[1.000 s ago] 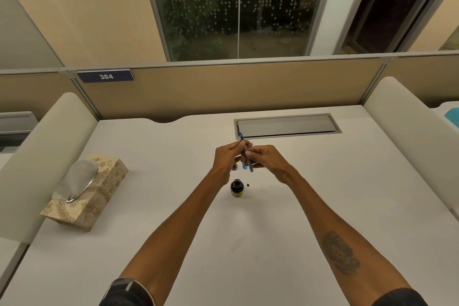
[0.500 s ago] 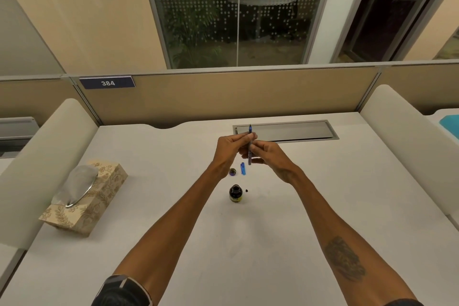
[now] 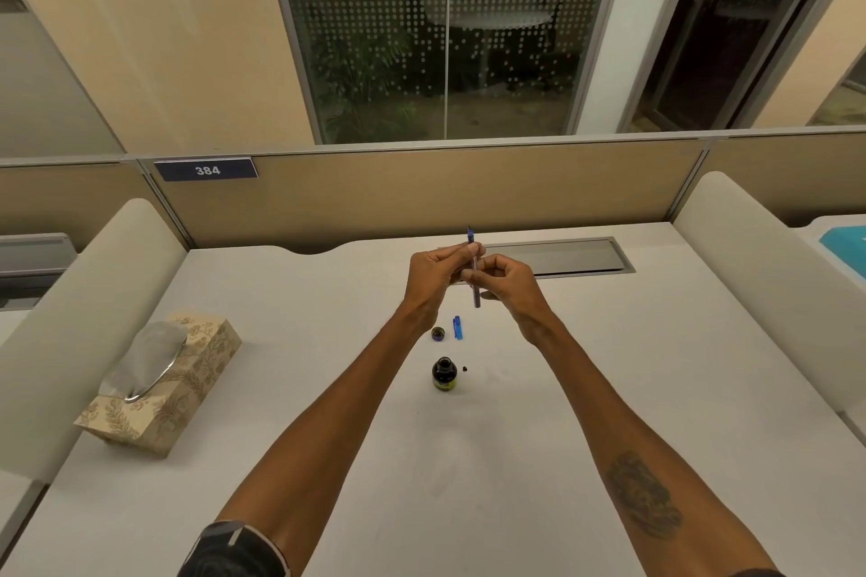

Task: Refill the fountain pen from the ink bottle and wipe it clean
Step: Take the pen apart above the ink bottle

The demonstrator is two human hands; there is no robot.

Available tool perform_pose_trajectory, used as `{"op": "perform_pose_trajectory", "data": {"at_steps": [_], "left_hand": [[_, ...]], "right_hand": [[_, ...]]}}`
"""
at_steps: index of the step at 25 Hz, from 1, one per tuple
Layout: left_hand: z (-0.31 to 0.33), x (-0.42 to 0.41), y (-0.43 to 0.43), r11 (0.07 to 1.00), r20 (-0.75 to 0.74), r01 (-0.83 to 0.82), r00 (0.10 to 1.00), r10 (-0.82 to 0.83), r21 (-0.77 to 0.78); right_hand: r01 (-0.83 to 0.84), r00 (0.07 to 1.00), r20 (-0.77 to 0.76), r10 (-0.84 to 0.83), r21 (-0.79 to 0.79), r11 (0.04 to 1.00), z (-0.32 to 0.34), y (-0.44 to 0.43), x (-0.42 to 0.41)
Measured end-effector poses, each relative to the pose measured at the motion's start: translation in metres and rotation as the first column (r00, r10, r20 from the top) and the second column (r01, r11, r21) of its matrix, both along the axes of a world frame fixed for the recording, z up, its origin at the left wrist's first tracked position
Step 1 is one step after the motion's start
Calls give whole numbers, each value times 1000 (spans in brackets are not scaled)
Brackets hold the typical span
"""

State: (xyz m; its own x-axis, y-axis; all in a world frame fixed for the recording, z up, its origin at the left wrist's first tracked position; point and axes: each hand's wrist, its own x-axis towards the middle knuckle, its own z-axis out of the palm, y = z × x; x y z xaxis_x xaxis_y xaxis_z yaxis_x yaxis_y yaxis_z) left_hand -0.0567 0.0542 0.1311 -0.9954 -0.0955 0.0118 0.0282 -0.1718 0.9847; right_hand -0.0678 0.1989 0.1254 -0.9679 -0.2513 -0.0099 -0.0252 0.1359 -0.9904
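Both hands hold a thin fountain pen (image 3: 476,293) nearly upright above the white desk (image 3: 468,459). My left hand (image 3: 433,274) pinches its upper part, and my right hand (image 3: 503,283) grips its middle. The pen's tip pokes out above my fingers. A small dark ink bottle (image 3: 444,373) stands uncapped on the desk below my hands. Its round cap (image 3: 438,334) and a blue pen cap (image 3: 458,327) lie just beyond it. A tiny dark speck (image 3: 465,369) sits right of the bottle.
A patterned tissue box (image 3: 161,384) with a tissue sticking out sits at the desk's left. A grey cable hatch (image 3: 562,255) is set into the desk behind my hands. Padded dividers flank both sides, with a partition at the back.
My hands have lifted the pen higher and turned it from a slant to nearly upright. The blue pen cap, earlier hidden under my hands, now shows on the desk.
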Motion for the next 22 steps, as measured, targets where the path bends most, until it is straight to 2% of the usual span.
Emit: {"op": "perform_pose_trajectory", "data": {"at_steps": [2, 5, 9, 12, 22], "left_hand": [[-2, 3, 1, 1000, 5, 22, 1000, -22, 18], [-5, 5, -1, 999, 4, 33, 999, -33, 32], [-2, 9, -4, 998, -28, 50, 998, -49, 36], [0, 11, -5, 999, -30, 40, 999, -40, 20], [0, 12, -5, 1000, -20, 9, 1000, -9, 27]], "right_hand": [[-32, 998, 60, 32, -12, 999, 0, -2, 3], [-87, 984, 146, 105, -125, 988, -1, -5, 8], [-25, 991, 121, 54, -224, 974, 0, -7, 14], [-2, 981, 185, 60, -301, 954, 3, -12, 16], [54, 957, 284, 68, -403, 914, 7, -23, 20]]}}
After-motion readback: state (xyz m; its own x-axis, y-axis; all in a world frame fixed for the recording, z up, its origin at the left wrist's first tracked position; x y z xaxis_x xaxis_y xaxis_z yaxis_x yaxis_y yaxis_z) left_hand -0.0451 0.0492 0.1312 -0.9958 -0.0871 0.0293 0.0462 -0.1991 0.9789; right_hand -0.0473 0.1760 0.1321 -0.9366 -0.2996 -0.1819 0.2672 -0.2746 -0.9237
